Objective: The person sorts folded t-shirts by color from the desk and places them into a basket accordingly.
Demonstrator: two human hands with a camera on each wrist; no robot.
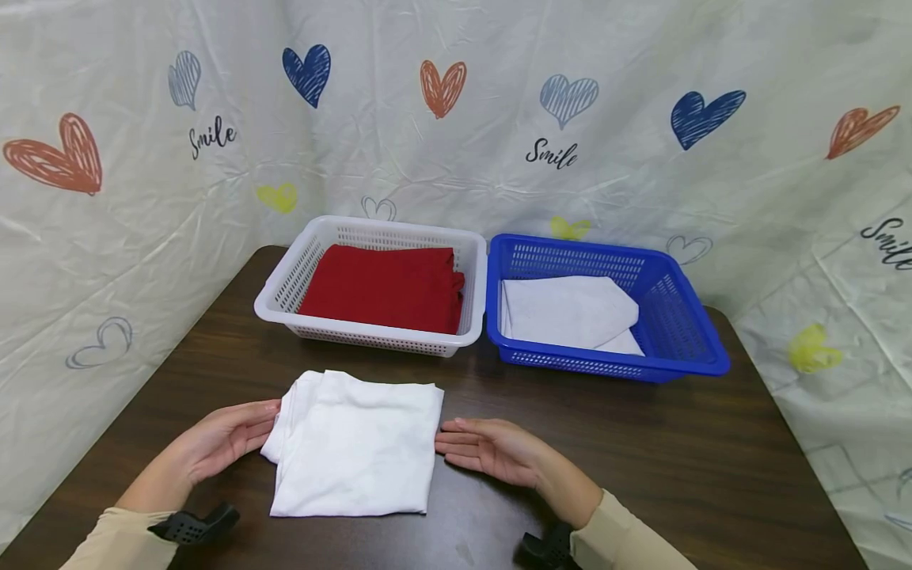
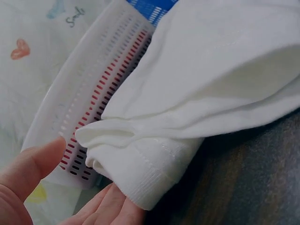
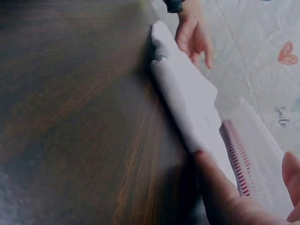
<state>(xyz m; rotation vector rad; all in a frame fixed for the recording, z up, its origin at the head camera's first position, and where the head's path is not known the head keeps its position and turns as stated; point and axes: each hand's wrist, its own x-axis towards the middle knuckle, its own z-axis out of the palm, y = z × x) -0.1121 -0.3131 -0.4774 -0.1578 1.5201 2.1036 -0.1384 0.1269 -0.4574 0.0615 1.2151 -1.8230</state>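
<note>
From where I stand, the ends of the left hand's fingers are hard to make out: seen close up at that wrist, they slip behind the cloth's edge. Both cream sleeves are cut off by the picture's border, and the cloth's underside is hidden.

That cloth, a folded white piece of fabric, lies flat between the hands. The left hand reaches its left edge, fingers extended and thumb standing clear. The right hand is at the opposite edge, fingers nearly straight, one fingertip against the fold. Neither hand grasps anything; both are relaxed and unclenched.

Underneath is a dark brown wood-grain table. Towards the back, a white perforated plastic basket holds folded red fabric; just beside it, a blue perforated plastic basket holds more white fabric. Behind hangs a creased pale curtain printed with hearts and "Smile".
</note>
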